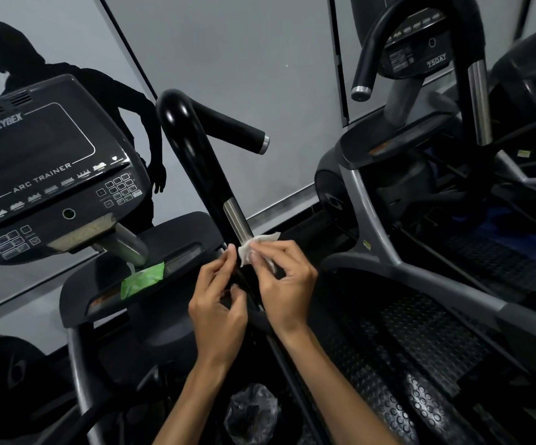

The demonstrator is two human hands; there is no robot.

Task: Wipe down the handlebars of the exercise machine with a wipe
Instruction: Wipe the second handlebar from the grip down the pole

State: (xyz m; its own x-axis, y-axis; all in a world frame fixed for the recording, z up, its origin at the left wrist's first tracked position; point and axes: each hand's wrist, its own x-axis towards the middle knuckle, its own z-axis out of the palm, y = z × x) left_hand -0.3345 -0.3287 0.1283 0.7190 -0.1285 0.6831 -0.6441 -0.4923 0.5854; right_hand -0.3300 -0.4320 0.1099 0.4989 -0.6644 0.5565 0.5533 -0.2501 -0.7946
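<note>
A glossy black handlebar (192, 155) of the exercise machine rises from centre to upper left, with a silver contact strip (236, 220) low on it and a side grip (237, 131) sticking out to the right. A white wipe (255, 248) is wrapped against the bar just below the silver strip. My right hand (284, 287) pinches the wipe against the right side of the bar. My left hand (216, 303) is on the bar's left side, its fingertips pinching at the bar or the wipe's edge; which one is unclear.
The machine's console (41, 175) stands at left. A green wipes packet (141, 281) lies on the tray below it. A second machine with its own handlebars (472, 78) stands at right. A clear plastic bag (250, 412) lies low between the pedals.
</note>
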